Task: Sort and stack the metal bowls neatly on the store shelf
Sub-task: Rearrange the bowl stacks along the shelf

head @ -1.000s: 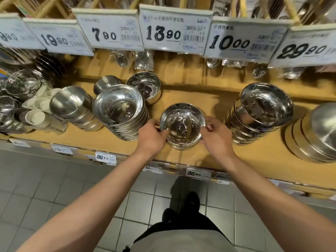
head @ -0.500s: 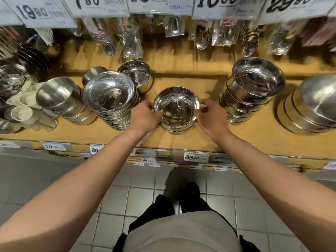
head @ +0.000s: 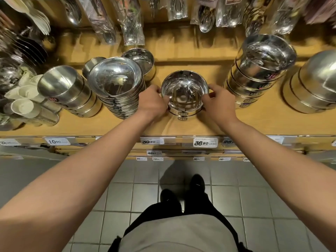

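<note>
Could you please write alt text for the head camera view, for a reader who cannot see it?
Both hands, left hand and right hand, grip a short stack of metal bowls on a wooden store shelf. Taller bowl stacks stand on either side; packaged spoons hang above.

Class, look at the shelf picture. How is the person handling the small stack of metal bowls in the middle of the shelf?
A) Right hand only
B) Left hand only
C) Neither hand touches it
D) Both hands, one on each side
D: the left hand and the right hand grip opposite sides of the small stack of metal bowls, fingers curled at its rim.
</note>
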Demonstrator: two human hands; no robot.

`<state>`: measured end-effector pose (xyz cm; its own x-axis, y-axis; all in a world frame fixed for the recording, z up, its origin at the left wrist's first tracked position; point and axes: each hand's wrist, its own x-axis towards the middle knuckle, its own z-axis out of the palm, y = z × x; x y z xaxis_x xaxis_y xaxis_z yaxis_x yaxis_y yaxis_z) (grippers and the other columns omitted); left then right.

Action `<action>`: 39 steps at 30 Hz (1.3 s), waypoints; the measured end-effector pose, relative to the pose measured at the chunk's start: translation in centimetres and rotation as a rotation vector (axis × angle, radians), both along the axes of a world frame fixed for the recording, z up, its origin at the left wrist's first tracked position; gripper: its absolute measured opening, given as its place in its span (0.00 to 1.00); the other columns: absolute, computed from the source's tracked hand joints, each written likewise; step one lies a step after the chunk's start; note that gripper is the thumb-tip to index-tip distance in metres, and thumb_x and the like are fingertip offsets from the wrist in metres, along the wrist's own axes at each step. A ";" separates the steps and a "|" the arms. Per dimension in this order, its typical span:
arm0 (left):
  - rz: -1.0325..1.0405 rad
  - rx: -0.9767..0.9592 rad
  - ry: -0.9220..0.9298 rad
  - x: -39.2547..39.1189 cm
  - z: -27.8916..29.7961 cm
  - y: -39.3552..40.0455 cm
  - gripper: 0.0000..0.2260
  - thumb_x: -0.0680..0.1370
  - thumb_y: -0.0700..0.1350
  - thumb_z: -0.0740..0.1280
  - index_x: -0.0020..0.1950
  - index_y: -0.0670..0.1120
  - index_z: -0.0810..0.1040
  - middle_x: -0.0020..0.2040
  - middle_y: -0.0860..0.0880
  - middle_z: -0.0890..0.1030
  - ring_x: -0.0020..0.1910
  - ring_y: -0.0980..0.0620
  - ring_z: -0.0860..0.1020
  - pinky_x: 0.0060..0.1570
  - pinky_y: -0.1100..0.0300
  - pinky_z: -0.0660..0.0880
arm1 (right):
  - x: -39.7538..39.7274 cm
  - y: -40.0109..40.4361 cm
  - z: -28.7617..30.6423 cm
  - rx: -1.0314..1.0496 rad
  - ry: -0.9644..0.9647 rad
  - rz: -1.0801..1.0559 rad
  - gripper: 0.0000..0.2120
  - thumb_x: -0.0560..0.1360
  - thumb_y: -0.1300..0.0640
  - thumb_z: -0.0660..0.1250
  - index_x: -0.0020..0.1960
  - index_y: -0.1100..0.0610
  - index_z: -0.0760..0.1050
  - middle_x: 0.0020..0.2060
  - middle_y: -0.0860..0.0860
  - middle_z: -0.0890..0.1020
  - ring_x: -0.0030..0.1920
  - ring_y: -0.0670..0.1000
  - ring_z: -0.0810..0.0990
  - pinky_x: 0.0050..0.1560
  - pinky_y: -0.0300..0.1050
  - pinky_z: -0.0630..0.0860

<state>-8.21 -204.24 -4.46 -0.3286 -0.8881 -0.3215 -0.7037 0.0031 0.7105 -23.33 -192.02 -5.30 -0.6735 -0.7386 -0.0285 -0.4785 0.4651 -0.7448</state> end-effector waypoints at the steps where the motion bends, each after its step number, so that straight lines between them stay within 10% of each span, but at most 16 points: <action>1: -0.008 -0.008 -0.007 0.1 0.1 0.0 0.14 0.79 0.46 0.70 0.62 0.43 0.78 0.56 0.42 0.84 0.52 0.42 0.84 0.56 0.47 0.82 | 0.1 0.0 0.1 0.004 -0.015 -0.004 0.13 0.79 0.61 0.64 0.61 0.58 0.82 0.45 0.58 0.86 0.45 0.58 0.81 0.44 0.46 0.71; 8: -0.047 0.014 -0.016 0.4 1.7 0.5 0.14 0.80 0.48 0.68 0.62 0.43 0.78 0.56 0.43 0.83 0.54 0.42 0.82 0.59 0.48 0.80 | 0.1 -0.1 1.4 0.092 -0.112 -0.005 0.15 0.80 0.58 0.63 0.65 0.58 0.79 0.45 0.61 0.86 0.48 0.63 0.84 0.56 0.61 0.79; 12: -0.059 0.033 0.028 1.7 3.4 1.1 0.15 0.81 0.52 0.67 0.61 0.42 0.78 0.54 0.42 0.83 0.55 0.40 0.82 0.59 0.45 0.79 | 0.6 0.1 2.9 0.141 -0.055 -0.062 0.21 0.81 0.54 0.64 0.72 0.62 0.73 0.50 0.59 0.86 0.54 0.59 0.83 0.56 0.47 0.75; 21: 0.034 0.006 0.321 9.0 8.7 0.3 0.07 0.80 0.46 0.67 0.44 0.52 0.82 0.35 0.55 0.83 0.36 0.58 0.80 0.36 0.63 0.77 | 6.2 -3.2 7.0 -0.073 -0.297 0.080 0.09 0.82 0.54 0.63 0.50 0.47 0.82 0.39 0.44 0.83 0.40 0.48 0.80 0.44 0.47 0.75; 26: 0.206 -0.046 0.430 14.2 12.0 -3.6 0.05 0.78 0.48 0.68 0.49 0.50 0.83 0.43 0.48 0.86 0.44 0.46 0.84 0.45 0.53 0.82 | 6.5 -6.5 8.7 -0.138 -0.353 0.094 0.12 0.80 0.54 0.64 0.49 0.64 0.77 0.39 0.61 0.80 0.40 0.60 0.80 0.45 0.56 0.81; 30: 0.307 -0.072 0.432 16.3 12.2 -6.2 0.04 0.79 0.43 0.68 0.47 0.48 0.82 0.41 0.45 0.83 0.41 0.46 0.81 0.47 0.49 0.79 | 5.8 -10.7 8.0 -0.056 -0.437 0.171 0.14 0.81 0.55 0.64 0.59 0.64 0.79 0.43 0.54 0.78 0.46 0.51 0.79 0.58 0.55 0.81; 39: 0.388 -0.061 0.414 16.6 10.4 -9.1 0.05 0.78 0.42 0.66 0.47 0.46 0.82 0.39 0.48 0.82 0.40 0.48 0.80 0.45 0.49 0.78 | 3.5 -20.2 2.6 0.214 -0.239 0.313 0.07 0.79 0.58 0.66 0.48 0.63 0.76 0.39 0.59 0.76 0.41 0.55 0.74 0.43 0.49 0.69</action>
<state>8.36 -213.39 5.92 -0.0625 -0.9818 -0.1794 -0.3240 -0.1501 0.9341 -19.85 -212.17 -2.67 -0.3746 -0.8662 -0.3308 -0.4464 0.4812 -0.7544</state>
